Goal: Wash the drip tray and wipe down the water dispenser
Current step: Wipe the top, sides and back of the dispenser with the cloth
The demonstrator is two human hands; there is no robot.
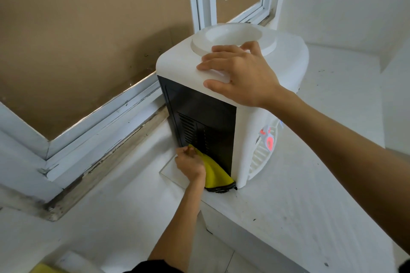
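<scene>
**Wiping the dispenser's dark back panel**

My right hand (241, 73) lies flat, fingers straight, on top of the white plastic tabletop water dispenser (255, 117), which stands on the white desk (310, 184) near its far-left corner by the window. My left hand (190, 165) grips a yellow microfibre cloth (214, 173), pressing it low against the black vented panel (206, 122).

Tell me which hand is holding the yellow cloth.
The left hand, low at the dispenser's black back panel, pinches the yellow cloth against it. The right hand holds nothing; it rests flat on the water dispenser top.
</scene>
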